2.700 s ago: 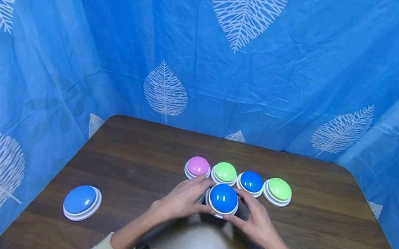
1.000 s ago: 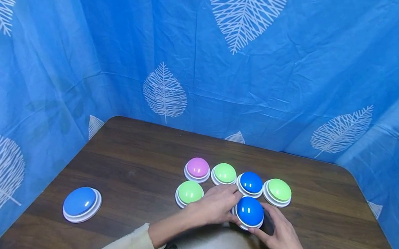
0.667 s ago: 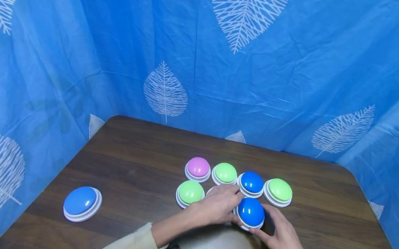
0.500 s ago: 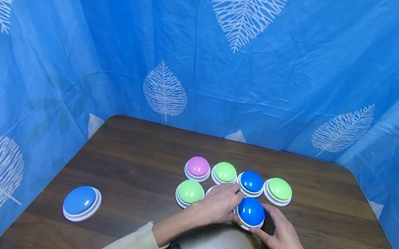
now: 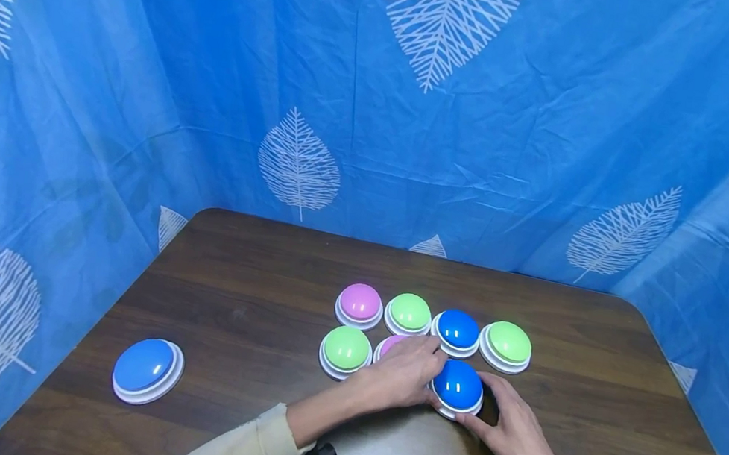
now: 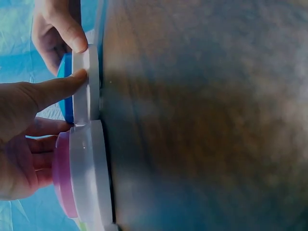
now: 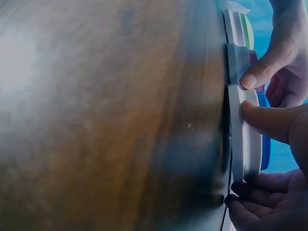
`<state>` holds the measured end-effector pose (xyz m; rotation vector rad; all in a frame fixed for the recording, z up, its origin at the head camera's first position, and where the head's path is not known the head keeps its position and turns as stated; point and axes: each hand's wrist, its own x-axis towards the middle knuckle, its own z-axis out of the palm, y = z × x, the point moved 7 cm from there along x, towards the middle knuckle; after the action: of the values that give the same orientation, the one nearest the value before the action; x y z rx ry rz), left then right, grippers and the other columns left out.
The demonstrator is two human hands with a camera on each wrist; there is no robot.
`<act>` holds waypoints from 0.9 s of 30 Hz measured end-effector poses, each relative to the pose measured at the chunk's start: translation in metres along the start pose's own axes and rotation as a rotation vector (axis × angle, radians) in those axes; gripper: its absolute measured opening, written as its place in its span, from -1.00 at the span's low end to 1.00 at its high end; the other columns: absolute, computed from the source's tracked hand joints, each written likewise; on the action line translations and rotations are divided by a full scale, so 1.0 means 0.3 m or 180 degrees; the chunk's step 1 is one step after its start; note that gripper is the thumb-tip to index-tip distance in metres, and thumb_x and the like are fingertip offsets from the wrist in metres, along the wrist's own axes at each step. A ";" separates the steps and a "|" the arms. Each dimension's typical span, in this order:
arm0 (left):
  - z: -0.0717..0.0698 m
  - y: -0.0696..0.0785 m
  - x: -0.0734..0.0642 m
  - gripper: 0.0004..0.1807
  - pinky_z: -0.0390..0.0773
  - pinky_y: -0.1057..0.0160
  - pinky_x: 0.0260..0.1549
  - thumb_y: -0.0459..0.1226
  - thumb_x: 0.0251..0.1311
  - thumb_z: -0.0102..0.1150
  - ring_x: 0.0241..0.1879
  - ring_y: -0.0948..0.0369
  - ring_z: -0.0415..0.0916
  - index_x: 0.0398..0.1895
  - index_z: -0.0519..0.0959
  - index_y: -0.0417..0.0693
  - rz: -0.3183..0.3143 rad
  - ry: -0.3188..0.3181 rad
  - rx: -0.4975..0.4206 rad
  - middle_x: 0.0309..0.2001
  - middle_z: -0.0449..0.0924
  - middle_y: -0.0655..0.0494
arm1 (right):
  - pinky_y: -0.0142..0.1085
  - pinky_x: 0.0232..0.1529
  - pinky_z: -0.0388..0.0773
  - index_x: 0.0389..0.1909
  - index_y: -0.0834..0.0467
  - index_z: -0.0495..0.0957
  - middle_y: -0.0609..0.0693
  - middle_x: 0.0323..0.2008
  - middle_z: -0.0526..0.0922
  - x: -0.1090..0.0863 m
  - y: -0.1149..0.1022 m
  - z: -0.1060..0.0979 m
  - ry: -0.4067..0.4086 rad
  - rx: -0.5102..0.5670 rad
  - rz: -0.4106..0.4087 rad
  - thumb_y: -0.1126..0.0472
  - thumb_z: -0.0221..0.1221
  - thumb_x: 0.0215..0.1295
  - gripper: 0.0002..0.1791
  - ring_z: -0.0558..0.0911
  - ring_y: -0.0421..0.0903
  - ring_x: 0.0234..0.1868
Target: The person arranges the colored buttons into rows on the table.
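Note:
Both hands hold one blue push button (image 5: 457, 384) with a white round base, at the right of the front row. My left hand (image 5: 405, 371) grips its left side, thumb on the base's near edge. My right hand (image 5: 513, 428) grips its right side, the thumb also pressing the base in the right wrist view. The base appears flat on the table and sits against a pink button (image 6: 65, 175) in the left wrist view. In the head view my left hand covers most of that pink button. A green button (image 5: 346, 348) stands left of it.
Behind is a row with a pink button (image 5: 360, 303), a green button (image 5: 409, 312), a blue button (image 5: 458, 330) and another green button (image 5: 509, 342). A separate blue button (image 5: 144, 366) lies far left on the brown table (image 5: 252, 267). A blue leaf-print curtain (image 5: 467, 157) surrounds the table.
Over the earlier frames both hands carried the blue button right and slightly nearer, uncovering the front green button. In the last half second the left hand shifted slightly, showing more of the front pink button.

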<state>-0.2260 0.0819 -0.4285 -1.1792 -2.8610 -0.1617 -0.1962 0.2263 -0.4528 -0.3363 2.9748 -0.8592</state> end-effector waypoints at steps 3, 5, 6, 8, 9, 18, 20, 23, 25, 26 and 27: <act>0.007 0.000 0.003 -0.28 0.47 0.40 0.00 0.18 0.00 0.43 -0.08 0.27 0.45 0.11 0.58 -0.10 -0.0004 -0.0015 -0.0009 -0.05 0.52 0.12 | 0.25 0.11 0.43 0.20 0.32 0.43 0.25 0.11 0.54 0.002 0.007 0.007 -0.0024 0.0021 0.0030 -0.01 0.46 0.08 -0.24 0.53 0.23 0.13; 0.008 -0.001 0.005 -0.29 0.48 0.40 -0.02 0.18 -0.01 0.44 -0.10 0.27 0.45 0.10 0.59 -0.10 -0.0011 -0.0005 0.0003 -0.06 0.52 0.12 | 0.25 0.11 0.42 0.20 0.31 0.43 0.25 0.12 0.53 0.004 0.008 0.009 -0.0027 0.0040 0.0035 -0.01 0.46 0.09 -0.24 0.52 0.23 0.13; 0.006 -0.002 0.006 -0.29 0.48 0.40 -0.02 0.18 -0.01 0.45 -0.11 0.27 0.45 0.09 0.59 -0.09 -0.0010 0.0010 0.0018 -0.07 0.53 0.12 | 0.25 0.11 0.42 0.20 0.31 0.43 0.25 0.12 0.53 0.005 0.008 0.009 -0.0019 0.0045 0.0027 -0.01 0.46 0.09 -0.24 0.52 0.24 0.14; 0.004 -0.003 0.009 -0.30 0.47 0.40 -0.02 0.17 -0.01 0.45 -0.12 0.27 0.45 0.08 0.60 -0.09 -0.0008 0.0040 0.0031 -0.08 0.53 0.12 | 0.26 0.12 0.41 0.20 0.31 0.43 0.26 0.12 0.53 0.007 0.007 0.009 -0.0004 0.0055 0.0003 0.00 0.46 0.09 -0.25 0.51 0.24 0.14; 0.003 -0.004 0.009 -0.31 0.47 0.40 -0.03 0.17 -0.01 0.45 -0.13 0.27 0.45 0.06 0.61 -0.09 -0.0002 0.0056 0.0031 -0.09 0.53 0.13 | 0.26 0.13 0.40 0.20 0.31 0.43 0.26 0.12 0.53 0.008 0.006 0.009 0.0006 0.0052 -0.0011 0.01 0.46 0.09 -0.25 0.51 0.25 0.15; -0.004 -0.011 0.017 -0.33 0.49 0.40 -0.10 0.15 0.00 0.46 -0.17 0.26 0.46 0.05 0.60 -0.12 0.0002 0.0095 0.0026 -0.12 0.54 0.11 | 0.27 0.14 0.39 0.21 0.29 0.42 0.25 0.13 0.51 0.021 0.002 0.009 0.0026 0.0079 -0.0081 0.00 0.45 0.11 -0.26 0.50 0.23 0.15; -0.003 -0.014 0.021 -0.33 0.50 0.39 -0.12 0.14 0.00 0.46 -0.18 0.26 0.47 0.05 0.60 -0.12 0.0001 0.0096 0.0019 -0.12 0.55 0.10 | 0.27 0.14 0.39 0.21 0.28 0.42 0.25 0.14 0.51 0.025 0.003 0.009 0.0015 0.0075 -0.0071 0.00 0.45 0.11 -0.26 0.49 0.24 0.16; 0.004 -0.018 0.026 -0.34 0.50 0.40 -0.13 0.13 0.00 0.47 -0.18 0.26 0.47 0.05 0.60 -0.13 -0.0013 0.0077 -0.0028 -0.11 0.54 0.10 | 0.27 0.15 0.39 0.22 0.28 0.41 0.26 0.15 0.50 0.029 0.004 0.011 -0.0011 0.0072 -0.0053 0.01 0.45 0.11 -0.26 0.49 0.24 0.17; 0.008 -0.022 0.027 -0.34 0.50 0.40 -0.13 0.12 0.00 0.48 -0.18 0.26 0.47 0.04 0.60 -0.13 -0.0028 0.0065 -0.0067 -0.11 0.54 0.10 | 0.27 0.14 0.39 0.23 0.27 0.41 0.25 0.15 0.50 0.031 0.005 0.013 -0.0036 0.0064 -0.0032 -0.01 0.44 0.12 -0.26 0.49 0.24 0.17; 0.009 -0.023 0.028 -0.34 0.50 0.40 -0.13 0.12 0.00 0.48 -0.18 0.26 0.46 0.04 0.59 -0.13 -0.0036 0.0061 -0.0080 -0.11 0.54 0.10 | 0.27 0.14 0.39 0.23 0.27 0.41 0.25 0.16 0.49 0.032 0.005 0.014 -0.0043 0.0066 -0.0027 -0.02 0.44 0.12 -0.26 0.49 0.24 0.17; 0.010 -0.025 0.028 -0.34 0.50 0.40 -0.13 0.12 0.00 0.48 -0.18 0.26 0.47 0.04 0.59 -0.13 -0.0043 0.0056 -0.0084 -0.11 0.54 0.10 | 0.27 0.14 0.39 0.24 0.27 0.41 0.25 0.16 0.49 0.032 0.005 0.015 -0.0050 0.0067 -0.0022 -0.02 0.44 0.13 -0.25 0.48 0.24 0.18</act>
<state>-0.2372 0.0830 -0.4314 -1.1572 -2.8609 -0.2099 -0.2054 0.2232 -0.4572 -0.3514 2.9496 -0.8839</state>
